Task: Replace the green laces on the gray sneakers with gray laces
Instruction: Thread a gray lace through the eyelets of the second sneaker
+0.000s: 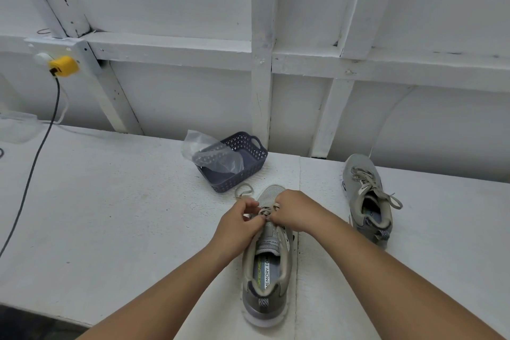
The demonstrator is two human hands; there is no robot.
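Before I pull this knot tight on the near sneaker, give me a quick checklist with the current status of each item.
1. Left hand has a grip on the lace at the near sneaker: ok, fingers pinch it.
2. Right hand has a grip on the lace: ok, fingers curled at the knot.
3. Lace colour is gray, not green: ok, it reads pale gray.
4. Near sneaker sits flat on the table: ok.
5. Loose lace loop clear of the basket: ok, it lies on the table in front of it.
6. Far sneaker already laced and tied: ok.
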